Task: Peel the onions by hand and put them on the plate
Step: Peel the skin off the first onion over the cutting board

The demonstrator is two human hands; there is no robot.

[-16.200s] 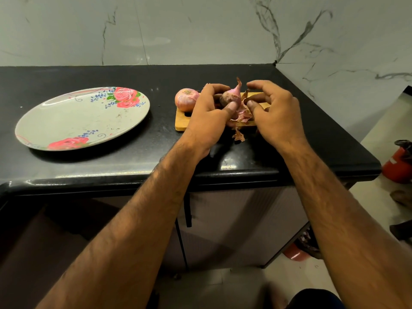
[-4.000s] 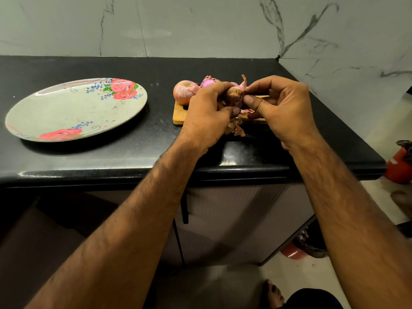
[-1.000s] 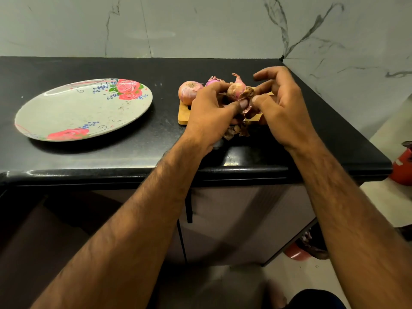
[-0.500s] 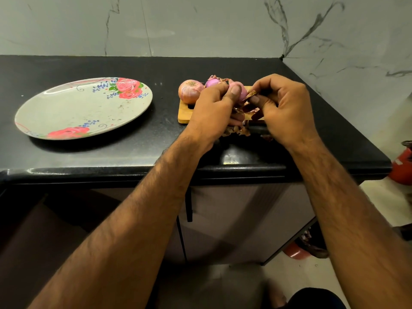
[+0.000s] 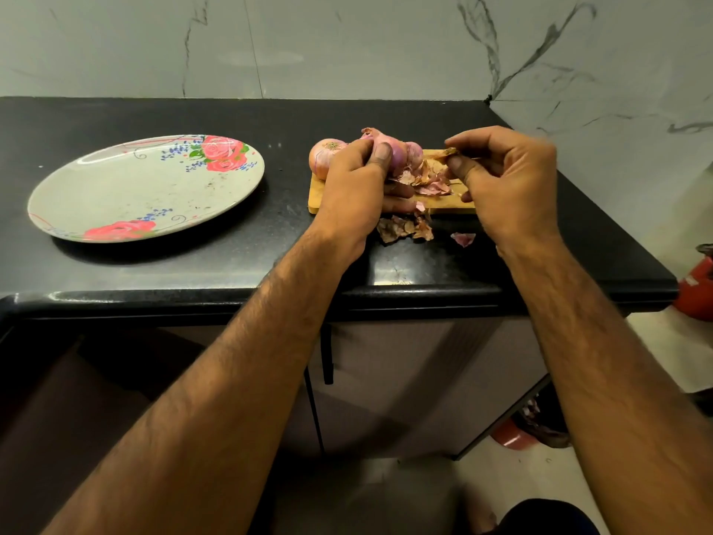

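Note:
My left hand (image 5: 357, 187) grips a pink, partly peeled onion (image 5: 401, 154) above the small wooden board (image 5: 318, 195). My right hand (image 5: 505, 179) pinches a dry brown strip of onion skin (image 5: 447, 152) just to the right of that onion. An unpeeled onion (image 5: 322, 156) sits on the board's far left corner, partly behind my left hand. A flowered oval plate (image 5: 146, 187) lies on the black counter to the left, with nothing on it. Loose skins (image 5: 428, 179) lie on the board.
More peeled skins (image 5: 405, 229) and a pink scrap (image 5: 463, 238) lie on the counter (image 5: 231, 121) in front of the board. Marble walls close the back and right side. A red object (image 5: 694, 291) stands on the floor at the right.
My right hand has pulled a strip of skin off to the right, away from the onion. More of the pink onion shows in my left hand.

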